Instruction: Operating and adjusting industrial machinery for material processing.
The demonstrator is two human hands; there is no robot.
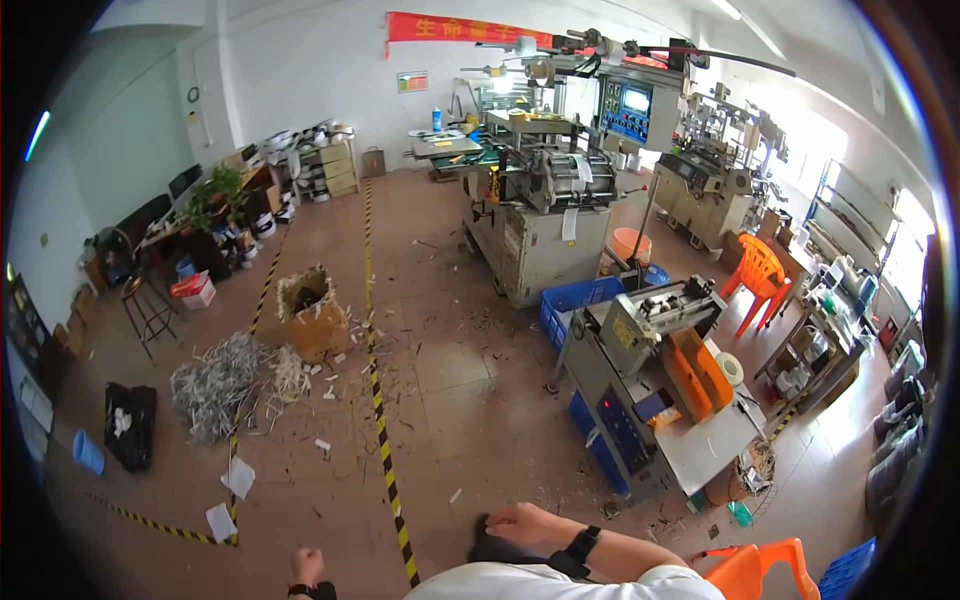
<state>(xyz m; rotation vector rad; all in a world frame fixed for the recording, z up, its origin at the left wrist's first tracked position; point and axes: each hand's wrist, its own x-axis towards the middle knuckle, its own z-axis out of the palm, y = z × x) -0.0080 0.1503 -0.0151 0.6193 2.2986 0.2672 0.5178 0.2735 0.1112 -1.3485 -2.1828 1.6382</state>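
My left hand (pixel 308 566) is low at the front, left of the striped floor line, its fingers curled in loosely with nothing showing in them. Across the front of my body comes my right forearm, with a black band (pixel 583 543) at the wrist. My right hand (pixel 522 524) is closed with bent fingers, and I see nothing in its grip. Just below it is a dark patch (pixel 492 548), which I cannot make out clearly. Neither hand touches a machine; the nearest to my right hand is a grey bench machine (pixel 640 400) with an orange tray (pixel 697 372).
Yellow-black tape (pixel 378 405) runs along the littered floor. At left lie shredded paper strips (pixel 215 385), a cardboard box (pixel 318 335) and a black bag (pixel 130 428). A large grey machine (pixel 560 250) stands ahead. Orange chairs (pixel 758 275) and blue crates (pixel 575 305) are on the right.
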